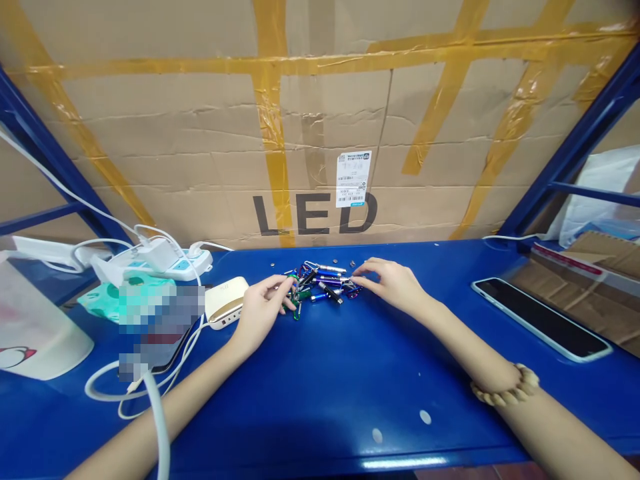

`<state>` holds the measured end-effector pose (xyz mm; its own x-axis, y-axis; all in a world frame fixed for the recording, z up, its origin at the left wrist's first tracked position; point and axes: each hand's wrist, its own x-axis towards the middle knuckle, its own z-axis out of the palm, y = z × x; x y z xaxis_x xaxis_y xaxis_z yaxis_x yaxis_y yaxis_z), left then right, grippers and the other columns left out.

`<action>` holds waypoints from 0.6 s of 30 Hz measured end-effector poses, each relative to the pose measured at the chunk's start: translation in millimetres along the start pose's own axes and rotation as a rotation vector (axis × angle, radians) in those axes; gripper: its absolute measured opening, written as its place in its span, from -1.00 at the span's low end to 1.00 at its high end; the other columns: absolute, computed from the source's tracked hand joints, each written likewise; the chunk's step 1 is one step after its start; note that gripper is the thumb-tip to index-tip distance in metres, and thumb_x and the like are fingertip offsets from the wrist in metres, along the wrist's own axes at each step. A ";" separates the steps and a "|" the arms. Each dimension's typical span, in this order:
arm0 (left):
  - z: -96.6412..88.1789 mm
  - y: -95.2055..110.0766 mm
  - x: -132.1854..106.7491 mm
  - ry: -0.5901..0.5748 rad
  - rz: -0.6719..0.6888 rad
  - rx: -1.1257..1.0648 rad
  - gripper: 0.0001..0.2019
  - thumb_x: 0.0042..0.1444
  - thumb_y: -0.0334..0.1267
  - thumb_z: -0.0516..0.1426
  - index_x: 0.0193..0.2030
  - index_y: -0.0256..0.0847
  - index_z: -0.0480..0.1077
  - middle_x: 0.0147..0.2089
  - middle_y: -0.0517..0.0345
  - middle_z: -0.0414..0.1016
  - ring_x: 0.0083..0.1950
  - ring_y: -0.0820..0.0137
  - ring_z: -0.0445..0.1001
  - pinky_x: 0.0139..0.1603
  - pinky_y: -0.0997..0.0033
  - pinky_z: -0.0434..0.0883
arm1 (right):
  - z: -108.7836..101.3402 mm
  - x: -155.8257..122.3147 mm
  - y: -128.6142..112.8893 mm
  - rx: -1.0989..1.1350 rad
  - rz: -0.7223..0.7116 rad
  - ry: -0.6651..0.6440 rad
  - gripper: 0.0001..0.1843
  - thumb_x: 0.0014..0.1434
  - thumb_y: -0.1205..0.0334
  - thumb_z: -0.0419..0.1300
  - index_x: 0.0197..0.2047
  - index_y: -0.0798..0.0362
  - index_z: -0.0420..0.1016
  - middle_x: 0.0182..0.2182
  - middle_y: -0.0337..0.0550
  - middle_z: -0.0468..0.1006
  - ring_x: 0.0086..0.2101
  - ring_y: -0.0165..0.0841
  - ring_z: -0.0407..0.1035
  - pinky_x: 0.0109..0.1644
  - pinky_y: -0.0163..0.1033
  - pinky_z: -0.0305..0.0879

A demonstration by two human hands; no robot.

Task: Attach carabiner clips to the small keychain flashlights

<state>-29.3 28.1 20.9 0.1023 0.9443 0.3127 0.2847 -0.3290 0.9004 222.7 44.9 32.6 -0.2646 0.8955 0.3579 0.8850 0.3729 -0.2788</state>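
Observation:
A small pile of slim metal tubes (327, 280) in blue, silver and black lies on the blue tabletop, mixed with small carabiner-type clips. My left hand (263, 308) is at the pile's left side, its fingers curled together by a green clip (297, 311); what they pinch is mostly hidden. From the right, my right hand (397, 285) reaches to the pile with thumb and fingertips drawn together at the end of a blue tube. Whatever sits between those fingertips is too small to name. A black tube (330, 292) with a metal tip lies at the front of the pile.
A large taped carton (210, 147) stands behind the blue table (340, 387). Leftward are a white power bank (225, 300), cables, a power strip (175, 265), a tissue pack (110, 300) and a white bin (40, 327). A phone (540, 319) lies right, beside cardboard (590, 280).

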 end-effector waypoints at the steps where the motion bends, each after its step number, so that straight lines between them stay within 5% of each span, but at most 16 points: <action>1: -0.7 0.8 0.6 -0.005 -0.046 -0.064 -0.70 0.09 -0.04 0.11 -0.36 -0.27 0.41 -0.56 0.20 0.43 -0.51 0.37 0.51 -0.56 0.52 0.34 | 1.3 -0.5 -0.2 0.008 -0.027 -0.024 -0.76 0.16 0.00 0.12 -0.28 -0.07 0.52 -0.22 -0.21 0.54 -0.19 -0.26 0.42 -0.27 -0.25 0.31; 5: -2.7 6.1 2.0 0.052 -0.120 -0.230 -0.67 0.02 0.00 0.16 -0.33 -0.29 0.38 -0.61 0.22 0.43 -0.54 0.38 0.52 -0.56 0.54 0.37 | 6.9 -3.2 -2.2 0.018 -0.139 -0.123 -0.71 0.08 -0.03 0.20 -0.20 -0.04 0.49 -0.15 -0.17 0.52 -0.10 -0.23 0.38 -0.14 -0.20 0.32; 10: -1.8 10.4 0.9 0.024 -0.096 -0.316 -0.70 0.01 -0.02 0.16 -0.31 -0.25 0.34 -0.54 0.21 0.50 -0.51 0.37 0.54 -0.50 0.49 0.44 | 9.8 -4.7 -7.2 -0.038 -0.163 -0.142 -0.83 0.12 0.20 0.20 -0.18 -0.02 0.46 -0.14 -0.16 0.50 -0.09 -0.24 0.37 -0.17 -0.21 0.33; 15: 6.8 8.9 -9.3 -0.348 0.145 0.010 -0.84 0.11 -0.26 0.08 -0.31 -0.24 0.47 -0.26 0.06 0.57 -0.19 0.31 0.54 -0.12 0.31 0.46 | 13.9 -5.2 -12.5 -0.072 -0.185 -0.145 -0.80 0.15 0.24 0.16 -0.12 -0.04 0.44 -0.14 -0.15 0.49 -0.09 -0.25 0.37 -0.16 -0.23 0.32; 18: 10.7 10.0 -18.0 -0.597 0.357 0.251 -0.73 0.06 -0.46 0.01 -0.25 -0.17 0.52 -0.05 0.08 0.51 -0.01 0.31 0.45 0.06 0.28 0.36 | 15.6 -5.0 -11.8 -0.118 -0.190 -0.141 -0.82 0.15 0.24 0.16 -0.14 -0.03 0.46 -0.17 -0.13 0.50 -0.11 -0.25 0.37 -0.19 -0.24 0.30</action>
<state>-18.2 7.7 21.0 0.7100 0.6411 0.2915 0.3395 -0.6742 0.6559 207.6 39.9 20.1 -0.4739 0.8402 0.2637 0.8505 0.5143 -0.1101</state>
